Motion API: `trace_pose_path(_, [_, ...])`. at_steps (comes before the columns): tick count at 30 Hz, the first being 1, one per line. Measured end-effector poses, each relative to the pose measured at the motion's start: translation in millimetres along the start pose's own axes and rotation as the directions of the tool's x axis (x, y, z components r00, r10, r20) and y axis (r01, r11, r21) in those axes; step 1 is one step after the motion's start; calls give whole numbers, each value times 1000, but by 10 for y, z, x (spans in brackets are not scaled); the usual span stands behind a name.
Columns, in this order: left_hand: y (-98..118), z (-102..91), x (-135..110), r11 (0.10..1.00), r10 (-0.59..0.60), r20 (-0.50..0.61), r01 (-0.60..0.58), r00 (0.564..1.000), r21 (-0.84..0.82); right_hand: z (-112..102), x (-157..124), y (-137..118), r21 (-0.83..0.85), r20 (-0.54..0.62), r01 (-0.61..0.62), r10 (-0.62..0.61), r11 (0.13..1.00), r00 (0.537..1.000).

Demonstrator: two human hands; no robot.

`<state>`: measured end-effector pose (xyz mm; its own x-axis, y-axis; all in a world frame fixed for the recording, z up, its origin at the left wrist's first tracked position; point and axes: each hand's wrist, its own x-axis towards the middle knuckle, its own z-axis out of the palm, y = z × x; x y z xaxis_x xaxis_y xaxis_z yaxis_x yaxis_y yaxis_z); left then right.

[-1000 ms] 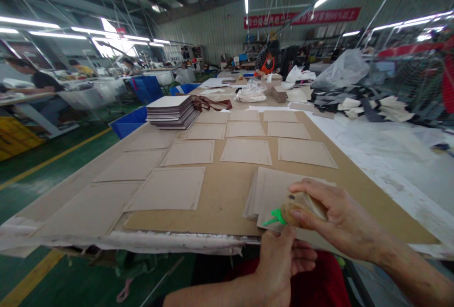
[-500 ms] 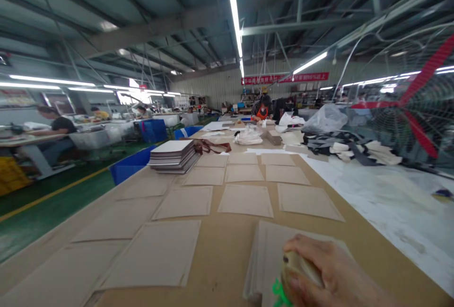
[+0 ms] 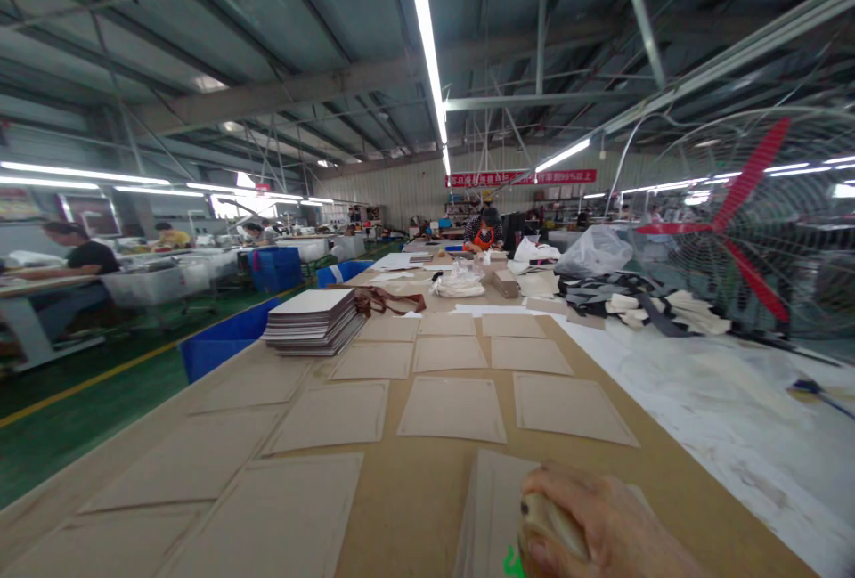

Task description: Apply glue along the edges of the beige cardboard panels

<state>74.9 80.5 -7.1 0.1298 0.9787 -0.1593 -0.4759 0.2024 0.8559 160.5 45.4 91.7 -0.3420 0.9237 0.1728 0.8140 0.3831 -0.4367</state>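
Observation:
My right hand (image 3: 601, 529) shows at the bottom edge, fingers wrapped round a small tan squeeze bottle (image 3: 551, 520) with a green nozzle (image 3: 511, 562). It rests over a stack of beige sheets (image 3: 491, 507) on the brown table (image 3: 420, 489). Rows of single beige sheets (image 3: 451, 407) lie spread over the tabletop ahead. My left hand is out of view.
A pile of dark-edged boards (image 3: 313, 320) sits at the table's left side, with blue bins (image 3: 223, 342) beside it. Dark strips and a plastic bag (image 3: 598, 253) lie at the right. A red-bladed fan (image 3: 741, 231) stands far right. Other people work at distant tables.
The camera has tilted upward, so more ceiling shows. My left hand, earlier under the sheet stack's front edge, has dropped out of view. My right hand still holds the bottle.

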Motion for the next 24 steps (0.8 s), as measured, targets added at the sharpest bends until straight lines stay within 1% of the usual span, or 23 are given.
trace_pose_path(1, [-49,-33,-96,994,-112,-15,112,994,4,-11,-19,-3,21,-13,7,-7,1000,1000])
trace_pose_path(3, [-155,-127,-357,948,-317,-37,317,948,6,-35,-50,6,56,-22,19,-18,998,1000])
trace_pose_path(4, [-192,-171,-500,923,-385,-48,385,922,-8,-44,-56,22,61,-16,16,-15,998,1000])
trace_pose_path(6, [-206,-219,-739,888,-460,-71,457,885,-59,-52,-45,77,28,-18,12,-12,1000,1000])
trace_pose_path(7, [-186,-222,-817,878,-478,-85,472,874,-84,-51,-33,109,10,-23,16,-16,1000,1000])
trace_pose_path(9, [-119,-198,-889,871,-488,-114,476,865,-118,-47,-13,162,-15,-38,31,-31,999,999])
trace_pose_path(11, [-58,-164,-893,866,-498,-137,484,856,-125,-47,-9,190,-19,-48,45,-46,999,998])
trace_pose_path(13, [-32,-143,-880,864,-501,-136,486,855,-130,-48,-17,197,-20,-58,48,-49,999,997])
trace_pose_path(19, [-92,-164,-860,865,-499,-108,488,860,-115,-47,4,230,-28,-80,50,-52,998,995])
trace_pose_path(24, [-105,-157,-838,857,-514,-121,505,849,-100,-45,156,390,4,-104,5,-5,1000,995])
